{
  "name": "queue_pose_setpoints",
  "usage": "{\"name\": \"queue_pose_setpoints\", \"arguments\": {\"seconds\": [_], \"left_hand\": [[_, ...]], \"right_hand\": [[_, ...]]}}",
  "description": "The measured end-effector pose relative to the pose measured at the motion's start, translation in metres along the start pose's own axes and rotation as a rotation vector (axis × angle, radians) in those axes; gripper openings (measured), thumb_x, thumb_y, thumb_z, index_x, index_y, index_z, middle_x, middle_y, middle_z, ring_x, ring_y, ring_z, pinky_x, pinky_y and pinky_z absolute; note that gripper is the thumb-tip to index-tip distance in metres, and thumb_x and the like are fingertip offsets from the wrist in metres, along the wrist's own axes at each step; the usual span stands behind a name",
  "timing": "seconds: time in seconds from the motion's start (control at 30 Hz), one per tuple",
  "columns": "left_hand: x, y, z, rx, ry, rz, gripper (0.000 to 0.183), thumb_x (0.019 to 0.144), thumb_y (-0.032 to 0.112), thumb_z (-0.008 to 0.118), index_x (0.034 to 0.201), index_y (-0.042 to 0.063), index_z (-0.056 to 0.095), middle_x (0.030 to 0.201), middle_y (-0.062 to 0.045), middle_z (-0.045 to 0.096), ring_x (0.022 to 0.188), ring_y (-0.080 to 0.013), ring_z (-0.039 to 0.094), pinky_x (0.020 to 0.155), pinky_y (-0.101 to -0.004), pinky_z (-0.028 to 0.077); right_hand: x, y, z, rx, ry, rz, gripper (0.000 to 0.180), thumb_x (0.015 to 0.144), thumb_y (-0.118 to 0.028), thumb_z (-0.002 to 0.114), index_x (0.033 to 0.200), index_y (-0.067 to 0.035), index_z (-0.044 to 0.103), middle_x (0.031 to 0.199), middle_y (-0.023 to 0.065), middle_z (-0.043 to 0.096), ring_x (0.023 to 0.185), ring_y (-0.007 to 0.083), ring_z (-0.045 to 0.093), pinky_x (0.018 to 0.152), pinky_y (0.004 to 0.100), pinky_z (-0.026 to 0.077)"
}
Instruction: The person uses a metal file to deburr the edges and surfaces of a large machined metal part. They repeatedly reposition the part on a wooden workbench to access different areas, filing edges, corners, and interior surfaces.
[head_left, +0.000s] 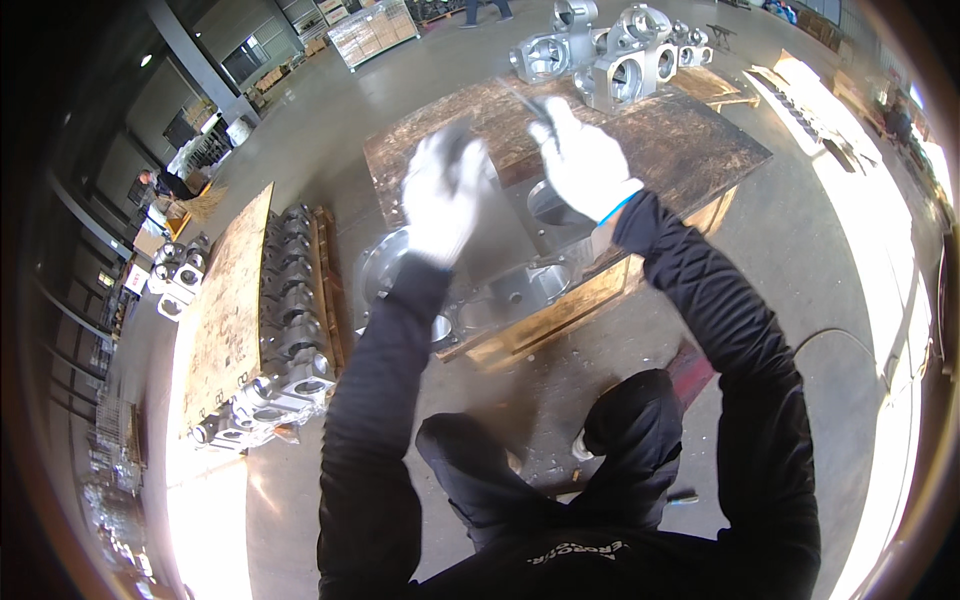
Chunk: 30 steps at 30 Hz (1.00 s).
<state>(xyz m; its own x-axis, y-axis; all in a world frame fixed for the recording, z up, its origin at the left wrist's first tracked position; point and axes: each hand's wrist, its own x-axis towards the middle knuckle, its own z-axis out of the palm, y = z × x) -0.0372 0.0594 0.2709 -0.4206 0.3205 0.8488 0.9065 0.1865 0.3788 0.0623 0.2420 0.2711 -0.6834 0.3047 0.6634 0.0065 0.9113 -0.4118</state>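
My right hand (589, 161), in a white glove, grips a thin dark tool (538, 109) whose narrow end points away from me; blur hides its exact kind. My left hand (444, 199), also gloved in white, is raised beside it. A dark grey blur lies at its fingers, and I cannot tell whether it is something held. Below both hands a large machined metal casting (517, 292) with round bores rests at the near side of a worn wooden board (442, 109). My left forearm and hand cover part of the casting.
Several silvery castings (626, 75) stand at the board's far edge. To the left, more castings (296, 300) line up beside a tilted plywood sheet (229, 300). A person (166, 184) bends over far left. A cable (832, 331) lies on the floor at right.
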Motion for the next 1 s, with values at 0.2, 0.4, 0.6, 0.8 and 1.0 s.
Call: {"name": "queue_pose_setpoints", "arguments": {"seconds": [0.2,0.4,0.6,0.8,1.0], "left_hand": [[-0.111,-0.043,-0.093,0.666,-0.459,0.068,0.035,0.1,0.038,0.065,0.115,0.007,0.072,0.091,-0.017,0.071,0.082,-0.0356,0.071,0.074,-0.046,0.056],[-0.113,-0.03,-0.082,0.555,-0.475,-0.011,0.049,0.094,0.052,0.071,0.115,0.008,0.074,0.065,-0.013,0.067,0.059,-0.0331,0.069,0.058,-0.0428,0.055],[-0.118,-0.027,-0.082,0.705,-0.513,0.004,0.062,0.084,0.069,0.074,0.095,0.008,0.071,0.054,-0.009,0.058,0.049,-0.0299,0.064,0.049,-0.0402,0.05],[-0.126,-0.021,-0.079,0.72,-0.55,-0.032,0.072,0.083,0.072,0.073,0.107,0.004,0.074,0.051,-0.01,0.054,0.045,-0.0312,0.061,0.048,-0.0404,0.049],[-0.123,-0.016,-0.076,0.676,-0.587,-0.091,0.076,0.081,0.071,0.077,0.11,0.0,0.074,0.054,-0.012,0.055,0.047,-0.0307,0.061,0.049,-0.0399,0.049]], "right_hand": [[0.009,0.089,0.006,-0.336,-0.626,-0.151,0.026,0.091,-0.019,0.06,0.111,-0.008,0.071,0.093,0.0204,0.073,0.09,0.043,0.071,0.078,0.0527,0.056],[0.002,0.081,0.048,-0.51,-0.662,-0.198,0.024,0.083,-0.021,0.065,0.091,-0.006,0.081,0.095,0.0194,0.077,0.093,0.04,0.074,0.08,0.0506,0.059],[-0.001,0.074,0.048,-0.371,-0.601,-0.242,0.025,0.091,-0.03,0.061,0.092,-0.012,0.079,0.088,0.0165,0.075,0.089,0.0368,0.074,0.078,0.0494,0.057],[-0.007,0.109,0.023,-0.253,-0.584,-0.648,0.016,0.087,-0.031,0.07,0.087,-0.016,0.075,0.076,0.0097,0.071,0.076,0.0327,0.072,0.07,0.0456,0.057],[0.029,0.128,-0.02,-0.208,-0.642,-1.211,0.018,0.083,-0.032,0.073,0.083,-0.014,0.07,0.073,0.0036,0.067,0.071,0.0262,0.068,0.074,0.0399,0.054]]}}
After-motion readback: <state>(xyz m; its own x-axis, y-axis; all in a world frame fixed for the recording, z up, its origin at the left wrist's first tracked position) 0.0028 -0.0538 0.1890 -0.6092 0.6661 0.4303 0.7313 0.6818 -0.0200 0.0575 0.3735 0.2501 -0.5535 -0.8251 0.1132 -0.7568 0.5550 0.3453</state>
